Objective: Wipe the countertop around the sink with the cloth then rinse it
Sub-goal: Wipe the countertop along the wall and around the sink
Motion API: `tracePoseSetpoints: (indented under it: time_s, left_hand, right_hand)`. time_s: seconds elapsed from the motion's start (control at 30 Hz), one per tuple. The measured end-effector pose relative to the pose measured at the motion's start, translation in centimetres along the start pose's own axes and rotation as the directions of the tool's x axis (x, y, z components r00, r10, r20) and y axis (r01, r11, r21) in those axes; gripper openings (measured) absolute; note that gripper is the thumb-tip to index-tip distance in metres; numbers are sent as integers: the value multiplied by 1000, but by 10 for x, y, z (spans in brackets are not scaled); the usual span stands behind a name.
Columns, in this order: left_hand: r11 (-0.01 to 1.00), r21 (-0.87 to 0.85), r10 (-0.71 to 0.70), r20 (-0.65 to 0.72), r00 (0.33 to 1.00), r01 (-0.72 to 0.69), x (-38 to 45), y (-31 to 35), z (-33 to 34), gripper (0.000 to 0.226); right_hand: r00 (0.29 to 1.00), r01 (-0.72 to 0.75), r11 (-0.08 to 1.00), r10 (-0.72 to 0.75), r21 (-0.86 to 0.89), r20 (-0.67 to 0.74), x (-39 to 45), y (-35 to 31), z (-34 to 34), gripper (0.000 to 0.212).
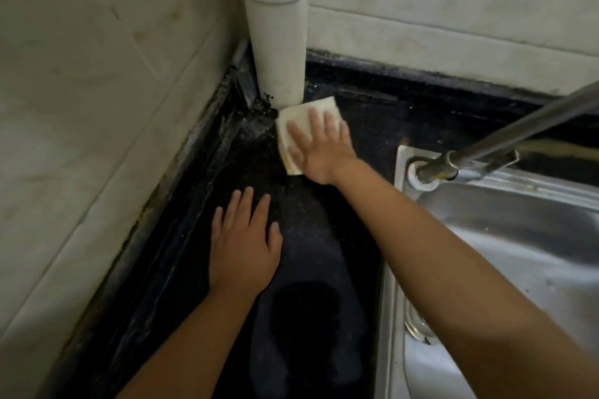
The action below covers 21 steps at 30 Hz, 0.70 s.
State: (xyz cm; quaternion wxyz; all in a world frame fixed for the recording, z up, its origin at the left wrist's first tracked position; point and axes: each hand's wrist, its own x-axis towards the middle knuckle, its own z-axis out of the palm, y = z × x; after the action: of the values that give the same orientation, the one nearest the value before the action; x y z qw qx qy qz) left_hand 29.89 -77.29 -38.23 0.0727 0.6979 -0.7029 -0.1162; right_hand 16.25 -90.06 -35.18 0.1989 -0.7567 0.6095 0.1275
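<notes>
Speckled black countertop (pixel 311 236), glossy, meets a steel sink (pixel 486 269). Pale folded cloth (pixel 293 126) lies flat beside the white pipe (pixel 278 52), under the right hand (pixel 321 147), fingers spread, slightly blurred. Left hand (pixel 243 246) apparently rests flat, fingers apart.

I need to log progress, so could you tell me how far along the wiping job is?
Nothing plainly finished. In hand: the right hand presses the cloth flat on the countertop by the white pipe, while the left hand rests flat. Left: grime in the corner, then rinsing at the sink.
</notes>
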Motion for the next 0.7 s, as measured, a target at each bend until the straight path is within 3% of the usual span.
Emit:
tracePoseSetpoints:
  time_s: [0.07,0.13,0.2,0.3,0.37,0.57,0.7]
  left_hand:
    - [1000,17,6,-9,1000,-5,0,-1,1,60]
    - [1000,14,5,-15,1000,-4,0,0,1,63]
    - [1000,2,6,-14,1000,-6,0,2,0,63]
    - [1000,-20,-7,15,1000,7,0,4,-2,61]
    - [1000,-24,-2,15,1000,2,0,4,-4,63]
    - [999,37,-4,36,999,3,0,2,-1,60]
    - [997,75,9,27,1000,-11,2,4,-4,52]
  right_hand:
    - [995,95,995,-95,-36,6,-11,-4,8,52]
    - [997,72,992,-75,-108,-23,-15,8,9,51]
    - [992,-121,981,113,-149,-63,-12,29,1,54]
    - [890,-455,887,453,-79,-43,-12,58,-13,59]
    - [833,-553,830,553,-67,-15,-15,66,-20,61]
    - [782,-572,782,611,-247,123,-17,60,-14,61]
    - [778,-625,773,629,-108,-6,-20,59,-3,67]
